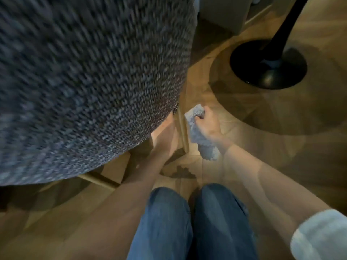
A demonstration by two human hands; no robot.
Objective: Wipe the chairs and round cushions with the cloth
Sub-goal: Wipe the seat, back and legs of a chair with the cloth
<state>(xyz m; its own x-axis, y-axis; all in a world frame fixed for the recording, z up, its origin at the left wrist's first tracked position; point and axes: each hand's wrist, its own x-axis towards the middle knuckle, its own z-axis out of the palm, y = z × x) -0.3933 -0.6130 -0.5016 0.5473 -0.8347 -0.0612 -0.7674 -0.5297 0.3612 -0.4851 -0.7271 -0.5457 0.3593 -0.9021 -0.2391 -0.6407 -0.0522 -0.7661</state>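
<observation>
A large round cushion (90,81) of grey-blue knitted weave fills the upper left, blurred by motion. Under its lower right edge a pale wooden chair leg (183,132) stands on the floor. My right hand (207,124) is shut on a light grey cloth (201,139) and holds it against the right side of that leg. My left hand (163,134) reaches under the cushion's edge beside the leg; its fingers are hidden by the cushion. More pale wooden chair rails (99,178) show below the cushion.
A black round table base (268,66) with its dark stem stands on the wooden floor at upper right. My two knees in blue jeans (189,222) are at the bottom centre. A pale cabinet or box (223,14) sits at the top.
</observation>
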